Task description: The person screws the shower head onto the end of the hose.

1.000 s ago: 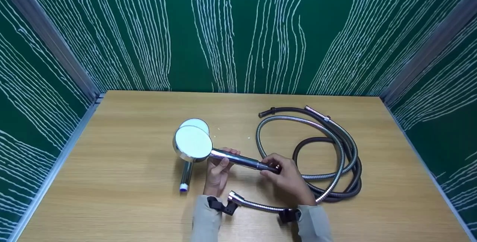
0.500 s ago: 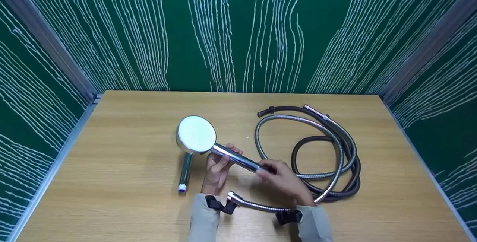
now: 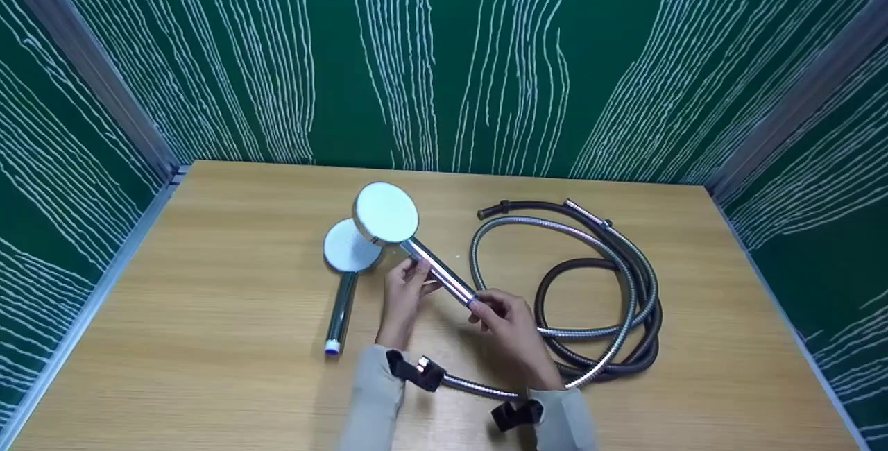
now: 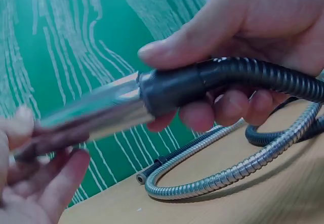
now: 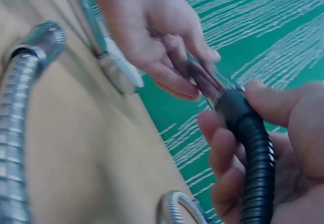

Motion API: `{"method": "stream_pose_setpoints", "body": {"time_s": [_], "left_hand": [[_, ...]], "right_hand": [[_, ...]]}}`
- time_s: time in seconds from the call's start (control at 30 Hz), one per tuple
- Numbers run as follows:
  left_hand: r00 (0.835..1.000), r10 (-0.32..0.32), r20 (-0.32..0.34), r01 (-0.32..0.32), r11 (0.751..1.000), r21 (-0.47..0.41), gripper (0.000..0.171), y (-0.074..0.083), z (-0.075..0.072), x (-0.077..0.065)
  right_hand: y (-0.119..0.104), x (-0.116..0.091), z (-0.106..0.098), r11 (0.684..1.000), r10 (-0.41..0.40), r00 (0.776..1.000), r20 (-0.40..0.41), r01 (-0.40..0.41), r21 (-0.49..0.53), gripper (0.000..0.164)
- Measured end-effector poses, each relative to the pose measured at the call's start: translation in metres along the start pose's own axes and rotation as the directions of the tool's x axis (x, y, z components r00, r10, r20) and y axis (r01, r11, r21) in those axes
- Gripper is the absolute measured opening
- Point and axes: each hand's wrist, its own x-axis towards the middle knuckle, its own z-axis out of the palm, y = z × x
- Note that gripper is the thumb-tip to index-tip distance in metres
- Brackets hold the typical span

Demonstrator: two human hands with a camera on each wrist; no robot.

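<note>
Head and left wrist views: the right hand (image 3: 510, 322) grips a ribbed black hose (image 4: 258, 75) by its smooth collar (image 4: 172, 88), touching the near end of a glossy chrome shower head (image 3: 416, 248) held above the bench (image 3: 229, 284); the left hand (image 3: 404, 296) pinches its cylindrical handle (image 3: 447, 278). The long axis slants forward and leftward, round white face (image 3: 386, 213) tilted up.

The light wood-grain desk (image 3: 243, 264) carried 1 chrome hand shower (image 3: 347, 284), left of centre, its round pale face partly hidden and its blue-tipped handle toward the near edge. To the right, a silver metal shower hose (image 3: 583, 332) and a black ribbed shower hose (image 3: 624, 370) lay in overlapping loops, 1 end of each near the far edge.
</note>
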Motion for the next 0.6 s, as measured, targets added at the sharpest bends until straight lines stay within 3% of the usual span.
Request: {"method": "stream_pose_setpoints", "body": {"time_s": [0.13,0.3,0.43,0.6], "left_hand": [[0.998,-0.043,-0.056,0.050,0.991,0.125,0.024,-0.002,0.003,0.014],[0.990,-0.132,-0.049,0.140,0.941,0.309,0.023,-0.011,0.004,0.031],[0.974,-0.222,-0.038,0.221,0.908,0.355,0.019,-0.016,0.004,0.043],[0.952,-0.307,-0.005,0.289,0.889,0.356,0.013,-0.019,0.005,0.052]], "right_hand": [[0.011,0.004,0.011,1.000,0.014,0.993,-0.120,-0.016,-0.017,0.019],[0.024,0.005,0.017,0.996,0.017,0.975,-0.222,-0.036,-0.082,0.023],[0.030,0.006,0.021,0.989,0.014,0.964,-0.266,-0.052,-0.136,0.025],[0.033,0.008,0.024,0.985,0.048,0.946,-0.321,-0.098,-0.141,0.026]]}}
